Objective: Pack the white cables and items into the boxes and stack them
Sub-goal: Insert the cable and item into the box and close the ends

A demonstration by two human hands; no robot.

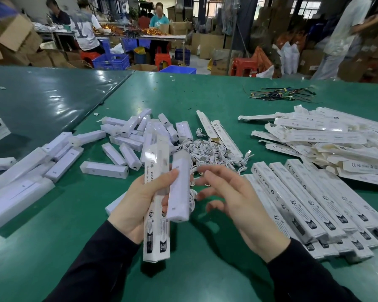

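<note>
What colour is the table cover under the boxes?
Green; the glossy green table cover shows best in the head view, below the hands.

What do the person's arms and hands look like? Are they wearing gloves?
No gloves. Both the left hand and the right hand are bare, with no rings or watch showing. Each arm is covered by a long black sleeve, the left sleeve and the right sleeve, plain and unmarked, ending at the wrist.
</note>
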